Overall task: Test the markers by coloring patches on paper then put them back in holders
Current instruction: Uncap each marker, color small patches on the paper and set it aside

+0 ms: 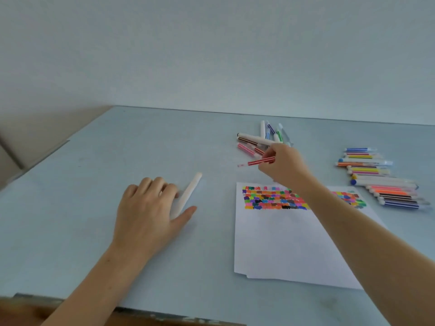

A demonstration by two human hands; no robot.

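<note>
My right hand (283, 162) is shut on a red striped marker (260, 161), held just above the table with its pale cap end pointing left. Behind it lies a loose pile of markers (263, 137). My left hand (147, 208) rests flat on the table, its fingers on a white tube-shaped holder (189, 192) that lies slanted. A white sheet of paper (289, 238) lies in front of the right hand, and my right forearm crosses it. Rows of coloured patches (273, 198) fill the paper's top.
A row of markers in clear holders (381, 177) lies at the right, side by side, stepping toward the near right. The pale blue table (117, 147) ends at a wall behind and at a worn front edge (164, 314) below.
</note>
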